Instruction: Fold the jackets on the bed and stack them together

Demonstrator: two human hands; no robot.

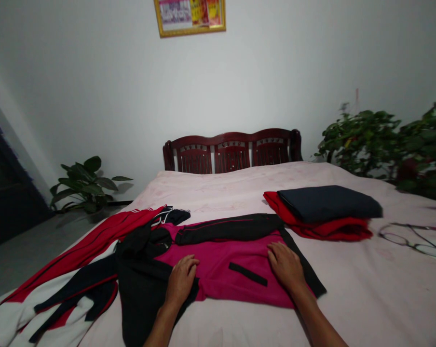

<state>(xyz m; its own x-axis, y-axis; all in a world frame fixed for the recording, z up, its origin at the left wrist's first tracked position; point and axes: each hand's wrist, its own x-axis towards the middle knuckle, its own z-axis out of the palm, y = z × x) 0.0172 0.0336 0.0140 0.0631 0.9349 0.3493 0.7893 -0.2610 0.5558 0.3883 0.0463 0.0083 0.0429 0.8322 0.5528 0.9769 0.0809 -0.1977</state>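
Observation:
A magenta and black jacket [218,267] lies spread on the bed in front of me. One black sleeve [232,227] is laid across its far side, while the other black sleeve [142,289] hangs toward me on the left. My left hand [183,279] rests on the jacket near the collar end, its fingers lying on the cloth. Toward the hem, my right hand [286,267] lies flat on the magenta fabric with fingers stretched out. Between the two hands a black pocket strip [247,273] shows. Neither hand grips anything visible.
Loose red, white and navy clothes [91,270] lie at the bed's left side. A folded stack, navy cloth [330,202] over red cloth [333,230], sits at the right, beside eyeglasses [402,239]. Behind are a wooden headboard [232,152] and potted plants [88,185].

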